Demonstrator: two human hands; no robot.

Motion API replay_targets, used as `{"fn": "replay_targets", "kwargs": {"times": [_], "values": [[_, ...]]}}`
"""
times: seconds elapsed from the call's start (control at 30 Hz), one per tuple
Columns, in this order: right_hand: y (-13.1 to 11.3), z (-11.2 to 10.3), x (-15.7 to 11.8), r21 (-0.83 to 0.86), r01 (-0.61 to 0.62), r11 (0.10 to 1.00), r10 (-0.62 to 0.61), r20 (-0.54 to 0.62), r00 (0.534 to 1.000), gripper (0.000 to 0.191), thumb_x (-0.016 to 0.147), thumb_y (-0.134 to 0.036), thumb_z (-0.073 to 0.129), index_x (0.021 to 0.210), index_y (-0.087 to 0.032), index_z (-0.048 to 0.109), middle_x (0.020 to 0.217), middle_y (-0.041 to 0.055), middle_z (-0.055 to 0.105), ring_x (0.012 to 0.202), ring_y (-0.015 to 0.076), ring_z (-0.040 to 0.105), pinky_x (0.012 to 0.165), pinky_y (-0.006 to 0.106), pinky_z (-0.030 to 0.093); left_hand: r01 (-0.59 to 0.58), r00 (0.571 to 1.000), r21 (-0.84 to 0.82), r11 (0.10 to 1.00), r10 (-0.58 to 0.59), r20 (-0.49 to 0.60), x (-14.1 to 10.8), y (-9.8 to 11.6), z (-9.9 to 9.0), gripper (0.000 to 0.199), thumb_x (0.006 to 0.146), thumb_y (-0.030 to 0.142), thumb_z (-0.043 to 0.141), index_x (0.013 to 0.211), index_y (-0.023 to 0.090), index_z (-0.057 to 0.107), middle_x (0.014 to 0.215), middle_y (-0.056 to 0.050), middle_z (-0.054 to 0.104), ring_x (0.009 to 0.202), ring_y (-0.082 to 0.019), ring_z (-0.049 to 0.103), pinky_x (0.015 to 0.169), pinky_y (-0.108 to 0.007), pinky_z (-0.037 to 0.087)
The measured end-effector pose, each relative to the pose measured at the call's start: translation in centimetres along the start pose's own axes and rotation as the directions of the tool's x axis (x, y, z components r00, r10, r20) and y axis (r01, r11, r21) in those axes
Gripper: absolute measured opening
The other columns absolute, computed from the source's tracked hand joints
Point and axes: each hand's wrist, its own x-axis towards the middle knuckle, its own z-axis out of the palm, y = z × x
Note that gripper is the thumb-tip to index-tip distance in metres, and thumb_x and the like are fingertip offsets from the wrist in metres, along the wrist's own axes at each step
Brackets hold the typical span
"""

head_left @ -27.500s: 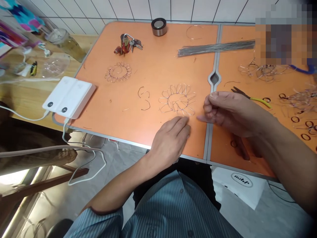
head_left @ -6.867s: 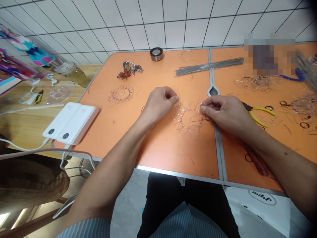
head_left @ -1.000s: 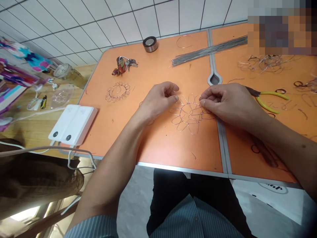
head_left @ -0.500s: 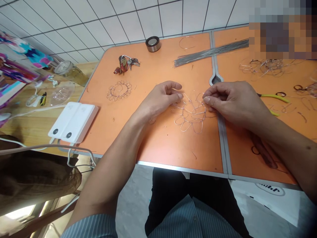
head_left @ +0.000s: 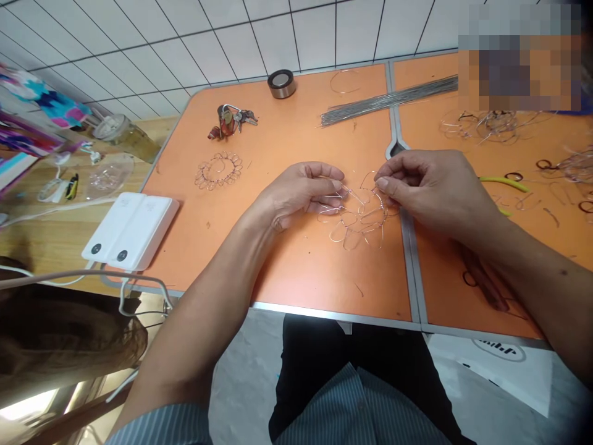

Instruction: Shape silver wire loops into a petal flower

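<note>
Looped wire ring (head_left: 364, 216) between both hands, left fingers (head_left: 334, 186) pinching its left loops, right fingers (head_left: 382, 183) its upper-right edge.

wire ring (head_left: 362, 222) between both hands (head_left: 306, 191)

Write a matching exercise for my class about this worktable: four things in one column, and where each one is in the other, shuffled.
Things
1. keys
2. looped wire flower
3. bundle of straight wires
4. white device

Places
A. lying across the grey seam of the orange table
B. at the table's left edge, with a white cable at its near end
C. to the left of the round tin
D. at the fingers of the left hand and right hand

Right pairs: 1-C, 2-D, 3-A, 4-B
</note>
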Motion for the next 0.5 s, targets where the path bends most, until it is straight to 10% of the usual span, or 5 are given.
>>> {"fn": "replay_targets", "kwargs": {"times": [0.5], "values": [[-0.6, -0.1, -0.3, 0.047, -0.007, 0.999, 0.01, -0.048, 0.999, 0.005, 0.098, -0.031, 0.086, 0.095, -0.028, 0.084, 0.085, 0.0052, 0.081, 0.081, 0.027, 0.076, 0.076, 0.044, 0.06, 0.123, 0.984, -0.146, 0.982, -0.101, 0.149, 0.1, -0.7, 1.1, 0.008, 0.097, 0.014, 0.092, 0.103, 0.016, 0.087, 0.104, -0.012, 0.092, 0.086, -0.02, 0.088, 0.092, -0.038, 0.076]]}}
